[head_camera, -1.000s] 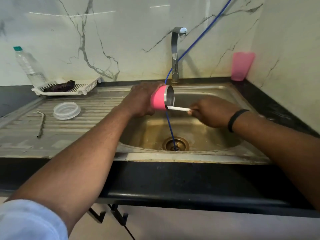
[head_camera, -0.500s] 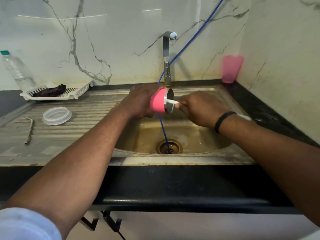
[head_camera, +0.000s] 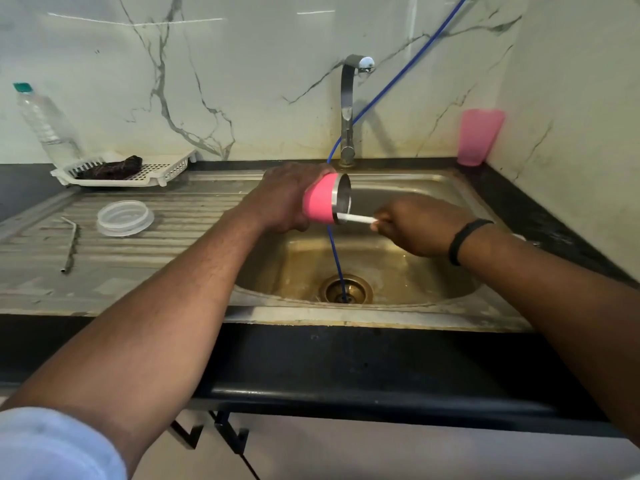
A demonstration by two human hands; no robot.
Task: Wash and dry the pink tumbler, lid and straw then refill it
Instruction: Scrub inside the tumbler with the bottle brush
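Note:
My left hand [head_camera: 284,199] grips the pink tumbler [head_camera: 320,202] on its side over the sink basin, its steel mouth facing right. My right hand [head_camera: 415,225] pinches a white brush handle [head_camera: 358,219] whose far end reaches into the tumbler's mouth; the brush head is hidden inside. The clear lid [head_camera: 124,217] lies flat on the steel drainboard at the left. The bent metal straw [head_camera: 71,245] lies further left on the drainboard.
The steel sink [head_camera: 433,188] has a drain [head_camera: 346,289] with a blue hose [head_camera: 334,251] running into it past the tap [head_camera: 348,109]. A pink plastic cup [head_camera: 479,136] stands in the back right corner. A water bottle [head_camera: 45,123] and white rack [head_camera: 138,171] sit back left.
My right hand pushed the brush handle deep into the tumbler half a second ago, then drew it back out to the right. The tumbler stays held over the basin.

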